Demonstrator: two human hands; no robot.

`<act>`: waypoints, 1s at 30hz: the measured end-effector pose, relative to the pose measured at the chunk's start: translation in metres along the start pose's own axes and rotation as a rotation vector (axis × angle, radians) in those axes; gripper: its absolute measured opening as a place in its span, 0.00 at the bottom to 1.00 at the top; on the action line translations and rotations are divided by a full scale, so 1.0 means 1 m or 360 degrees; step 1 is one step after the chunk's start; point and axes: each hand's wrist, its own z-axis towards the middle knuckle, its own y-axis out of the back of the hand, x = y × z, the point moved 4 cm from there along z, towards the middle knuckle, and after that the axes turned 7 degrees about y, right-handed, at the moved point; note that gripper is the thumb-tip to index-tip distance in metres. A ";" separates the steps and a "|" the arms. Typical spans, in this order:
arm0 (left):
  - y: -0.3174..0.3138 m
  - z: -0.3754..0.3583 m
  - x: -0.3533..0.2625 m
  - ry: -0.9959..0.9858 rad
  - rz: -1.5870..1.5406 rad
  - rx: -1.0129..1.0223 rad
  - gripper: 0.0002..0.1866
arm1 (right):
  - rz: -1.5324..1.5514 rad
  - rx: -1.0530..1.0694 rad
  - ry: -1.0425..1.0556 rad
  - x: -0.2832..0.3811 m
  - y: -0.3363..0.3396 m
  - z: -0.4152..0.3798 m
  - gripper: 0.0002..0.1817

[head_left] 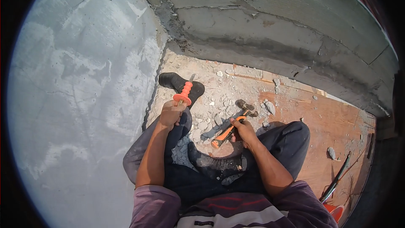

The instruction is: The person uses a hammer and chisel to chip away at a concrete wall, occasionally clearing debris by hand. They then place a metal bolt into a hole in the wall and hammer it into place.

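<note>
My left hand (172, 114) is closed around the metal shaft of a chisel (186, 90). The chisel's ribbed orange grip and round hand guard stick out beyond my fingers, and a short metal end shows past the grip, over my dark boot (168, 80). In my right hand (244, 131) is a hammer (225, 135) with an orange and black handle, its metal head pointing away from me and dusted with grey. The two tools are apart. Broken concrete pieces (203, 125) lie on the floor between my hands.
A grey concrete wall (80, 101) rises on the left, and another wall (253, 29) runs across the front. Rubble and dust cover part of the plywood floor (291, 118). A long dark bar (336, 180) and a red object (335, 212) lie at lower right.
</note>
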 end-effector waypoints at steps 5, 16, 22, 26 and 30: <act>0.001 0.000 -0.001 -0.0043 -0.0014 0.0011 0.13 | -0.0034 0.0033 0.0003 -0.002 0.000 0.002 0.19; 0.001 0.003 0.005 -0.0023 -0.0049 0.0025 0.13 | -0.0023 0.0066 0.0029 -0.001 -0.001 0.000 0.18; 0.001 0.001 0.003 -0.0018 -0.0037 0.0018 0.13 | -0.0010 0.0053 0.0024 -0.001 -0.001 0.000 0.18; 0.001 0.004 0.006 -0.0024 -0.0041 0.0002 0.14 | 0.0014 0.0047 0.0045 0.000 -0.002 -0.001 0.18; 0.000 0.001 0.003 -0.0025 -0.0014 -0.0005 0.15 | 0.0019 0.0036 0.0080 -0.003 -0.003 0.000 0.18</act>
